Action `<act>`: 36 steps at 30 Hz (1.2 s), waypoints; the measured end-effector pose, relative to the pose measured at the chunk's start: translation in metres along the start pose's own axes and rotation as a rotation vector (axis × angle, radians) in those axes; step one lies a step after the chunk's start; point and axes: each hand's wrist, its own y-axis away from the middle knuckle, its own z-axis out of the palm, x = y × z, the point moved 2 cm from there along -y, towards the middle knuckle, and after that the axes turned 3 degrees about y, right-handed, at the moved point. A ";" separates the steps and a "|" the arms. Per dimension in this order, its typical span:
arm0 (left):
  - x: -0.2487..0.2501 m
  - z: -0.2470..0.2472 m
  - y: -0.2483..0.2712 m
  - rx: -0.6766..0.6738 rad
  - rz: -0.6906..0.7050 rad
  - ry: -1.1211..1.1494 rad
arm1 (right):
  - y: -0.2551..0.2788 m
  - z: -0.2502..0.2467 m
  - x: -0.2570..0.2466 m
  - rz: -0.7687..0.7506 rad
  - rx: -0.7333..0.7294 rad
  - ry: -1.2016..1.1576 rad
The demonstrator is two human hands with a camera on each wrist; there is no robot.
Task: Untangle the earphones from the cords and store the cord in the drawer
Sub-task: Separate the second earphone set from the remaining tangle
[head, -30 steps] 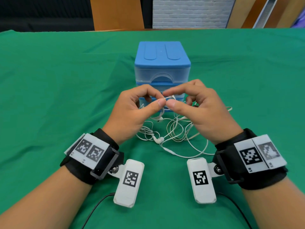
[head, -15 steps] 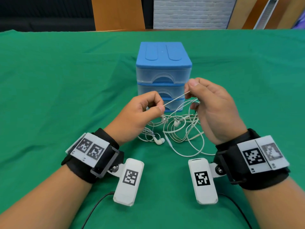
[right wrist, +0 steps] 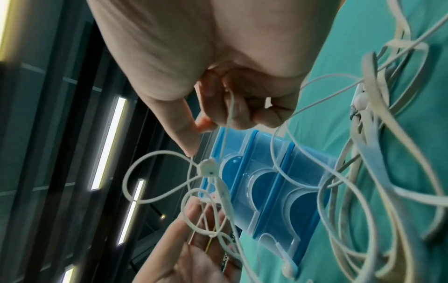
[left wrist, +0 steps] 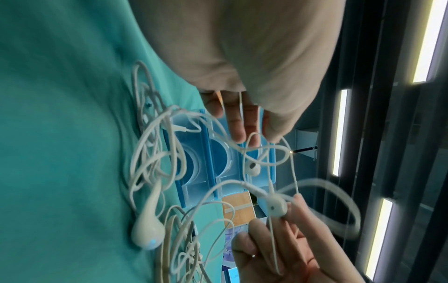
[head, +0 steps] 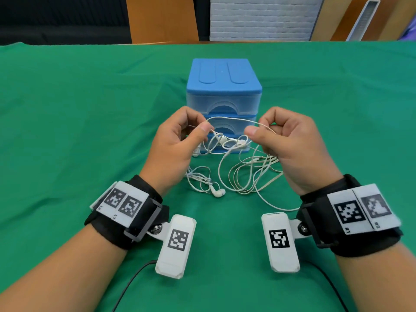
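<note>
Earphones (head: 217,193) | hands (head: 177,143) (head: 290,143) pulled apart since 0.5 s | cords (head: 249,174) lifted

Cords (head: 245,172): white
Drawer unit (head: 224,86): blue top, translucent fronts
Tablecloth (head: 90,109): green
Wrist straps (head: 144,210): black, with black-and-white square-patterned tags

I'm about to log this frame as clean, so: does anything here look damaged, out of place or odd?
Only the expected mess: the white wires are knotted between the left hand and right hand, loops trailing on the green cloth. No damage is visible. The drawer unit stands upright, all drawers closed.
</note>
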 end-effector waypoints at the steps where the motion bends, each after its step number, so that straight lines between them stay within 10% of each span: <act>1: 0.001 0.001 0.001 -0.004 0.002 0.034 | -0.001 -0.001 0.002 0.008 -0.002 0.022; 12: 0.005 0.008 0.003 -0.105 -0.065 0.220 | 0.006 0.013 0.008 0.093 -0.305 0.240; 22: 0.000 0.009 0.006 -0.284 -0.109 0.038 | 0.000 0.010 0.009 0.156 -0.104 0.135; 29: -0.003 0.005 0.003 -0.077 -0.124 0.051 | 0.001 0.012 0.008 0.251 -0.130 -0.153; 36: -0.005 0.007 0.005 -0.142 -0.164 0.151 | 0.001 0.004 0.006 0.275 -0.098 -0.324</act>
